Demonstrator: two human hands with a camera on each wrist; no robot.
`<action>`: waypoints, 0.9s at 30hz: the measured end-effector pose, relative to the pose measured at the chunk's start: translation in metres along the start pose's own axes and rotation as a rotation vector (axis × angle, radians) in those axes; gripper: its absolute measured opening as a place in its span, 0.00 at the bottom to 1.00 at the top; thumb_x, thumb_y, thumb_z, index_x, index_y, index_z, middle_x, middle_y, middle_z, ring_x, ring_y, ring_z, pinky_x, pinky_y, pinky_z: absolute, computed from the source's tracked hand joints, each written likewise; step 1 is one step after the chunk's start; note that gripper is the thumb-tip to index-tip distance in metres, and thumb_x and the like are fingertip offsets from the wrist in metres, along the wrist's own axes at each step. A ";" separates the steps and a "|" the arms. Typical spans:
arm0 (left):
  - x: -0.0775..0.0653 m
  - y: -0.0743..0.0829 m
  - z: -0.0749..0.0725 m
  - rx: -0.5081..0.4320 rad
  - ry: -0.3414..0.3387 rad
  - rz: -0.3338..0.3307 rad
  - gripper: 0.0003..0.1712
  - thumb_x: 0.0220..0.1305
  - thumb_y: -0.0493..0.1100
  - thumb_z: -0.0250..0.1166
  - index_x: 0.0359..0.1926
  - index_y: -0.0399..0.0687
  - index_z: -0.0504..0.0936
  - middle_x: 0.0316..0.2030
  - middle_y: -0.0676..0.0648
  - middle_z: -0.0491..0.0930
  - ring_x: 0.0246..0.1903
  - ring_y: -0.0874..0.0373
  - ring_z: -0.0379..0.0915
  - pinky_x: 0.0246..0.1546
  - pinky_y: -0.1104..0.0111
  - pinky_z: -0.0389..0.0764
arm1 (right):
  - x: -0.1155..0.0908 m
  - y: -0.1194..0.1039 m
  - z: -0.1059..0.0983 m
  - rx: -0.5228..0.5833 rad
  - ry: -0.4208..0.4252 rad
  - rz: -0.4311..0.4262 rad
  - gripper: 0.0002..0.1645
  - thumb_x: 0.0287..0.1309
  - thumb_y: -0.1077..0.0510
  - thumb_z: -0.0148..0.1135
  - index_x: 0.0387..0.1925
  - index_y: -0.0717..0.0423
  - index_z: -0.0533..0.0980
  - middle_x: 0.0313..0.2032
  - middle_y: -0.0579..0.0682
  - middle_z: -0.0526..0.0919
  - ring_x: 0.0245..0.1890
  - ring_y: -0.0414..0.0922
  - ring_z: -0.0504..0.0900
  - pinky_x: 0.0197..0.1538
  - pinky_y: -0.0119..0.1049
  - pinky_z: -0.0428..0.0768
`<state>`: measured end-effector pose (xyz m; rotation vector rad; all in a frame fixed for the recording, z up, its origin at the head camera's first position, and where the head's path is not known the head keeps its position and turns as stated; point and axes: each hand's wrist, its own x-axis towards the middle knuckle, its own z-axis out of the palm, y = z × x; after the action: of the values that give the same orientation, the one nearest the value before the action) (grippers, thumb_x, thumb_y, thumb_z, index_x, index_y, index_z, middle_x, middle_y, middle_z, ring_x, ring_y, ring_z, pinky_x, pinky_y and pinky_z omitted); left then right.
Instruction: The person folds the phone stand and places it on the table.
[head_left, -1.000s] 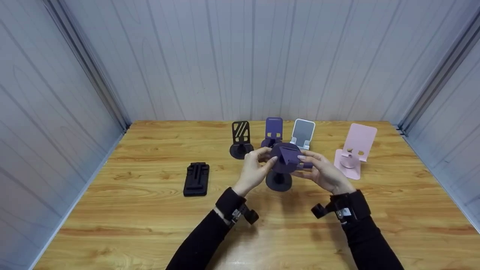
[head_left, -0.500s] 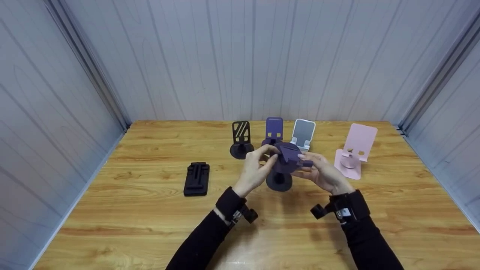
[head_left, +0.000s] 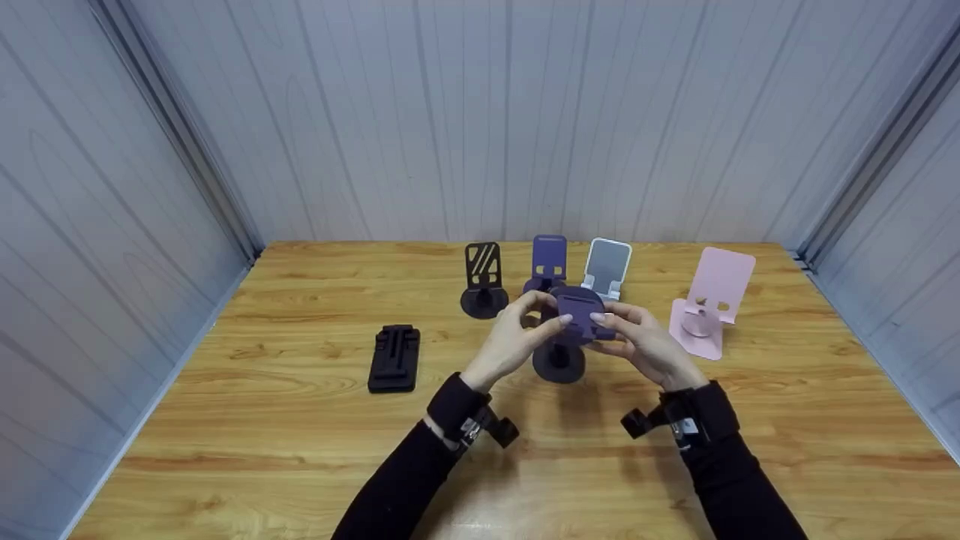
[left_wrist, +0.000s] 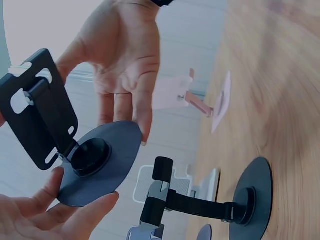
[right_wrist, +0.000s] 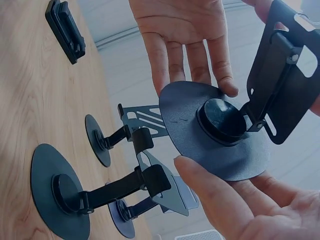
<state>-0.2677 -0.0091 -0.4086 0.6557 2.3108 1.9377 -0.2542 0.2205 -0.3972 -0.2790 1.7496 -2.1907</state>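
Above the middle of the table, both hands hold a dark purple phone stand [head_left: 579, 315] with a round base and a hinged, slotted plate. Its base [left_wrist: 117, 150] and half-folded plate [left_wrist: 40, 110] show from below in the left wrist view. My left hand [head_left: 510, 341] grips the left side, thumb on the plate. From the right, my right hand [head_left: 656, 352] pinches it, thumb on the plate and fingers beneath. Under the held stand is another phone stand [head_left: 559, 367], upright on the table, mostly hidden in the head view; its dark round base [right_wrist: 52, 187] shows in the right wrist view.
Behind the hands stand a black slotted phone stand [head_left: 483, 270], a purple one [head_left: 549, 255] and a white-framed grey one [head_left: 606, 266]. A pink phone stand [head_left: 718, 289] is at the right. Folded flat, a black stand [head_left: 394, 360] lies at the left. Walls surround the wooden table [head_left: 300, 450].
The held stand's plate has turned to face upward more fully. My left thumb has moved from the base's edge onto the plate, and my right thumb has shifted slightly. Other stands are unmoved.
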 end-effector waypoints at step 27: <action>0.002 -0.003 -0.003 -0.181 -0.038 -0.067 0.33 0.65 0.33 0.73 0.66 0.36 0.67 0.57 0.33 0.84 0.41 0.55 0.86 0.45 0.65 0.88 | 0.001 0.003 -0.006 -0.114 0.013 -0.038 0.31 0.72 0.68 0.62 0.70 0.80 0.66 0.43 0.48 0.90 0.42 0.39 0.90 0.48 0.33 0.89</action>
<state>-0.2711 -0.0116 -0.4102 0.5842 2.0758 2.0533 -0.2572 0.2250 -0.4012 -0.3276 1.8942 -2.1270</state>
